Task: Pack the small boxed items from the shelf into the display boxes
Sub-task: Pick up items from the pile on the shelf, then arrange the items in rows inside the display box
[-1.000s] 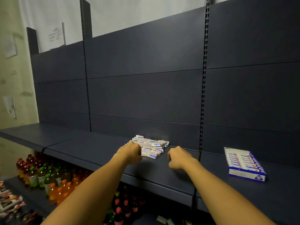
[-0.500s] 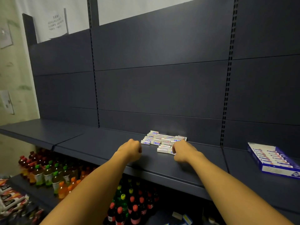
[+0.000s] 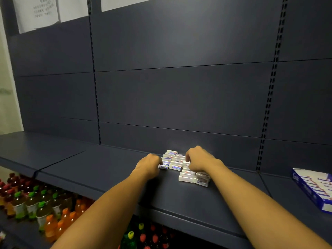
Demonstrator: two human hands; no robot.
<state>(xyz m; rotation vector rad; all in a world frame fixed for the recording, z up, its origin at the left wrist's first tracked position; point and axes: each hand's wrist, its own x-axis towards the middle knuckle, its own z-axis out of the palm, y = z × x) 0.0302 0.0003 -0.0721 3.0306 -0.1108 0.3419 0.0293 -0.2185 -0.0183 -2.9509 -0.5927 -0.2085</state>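
Note:
A pile of small white boxed items (image 3: 177,165) with blue and red print lies on the dark shelf (image 3: 107,169), near the back panel. My left hand (image 3: 149,164) is at the pile's left edge, its fingers curled against the nearest boxes. My right hand (image 3: 199,160) lies over the right part of the pile, fingers curled down onto the boxes; some boxes show below its wrist. A blue and white display box (image 3: 312,187) lies flat on the shelf at the far right, cut off by the frame edge, with a row of the small items inside.
Dark back panels and slotted uprights (image 3: 267,108) rise behind the shelf. Below the shelf edge stand several drink bottles (image 3: 36,207) with green, orange and red caps. Paper sheets (image 3: 39,11) hang on the wall at the upper left.
Both hands have closed in on the pile: the left now touches its left edge, the right has come over its top. The view has shifted, so the display box sits nearer the right edge.

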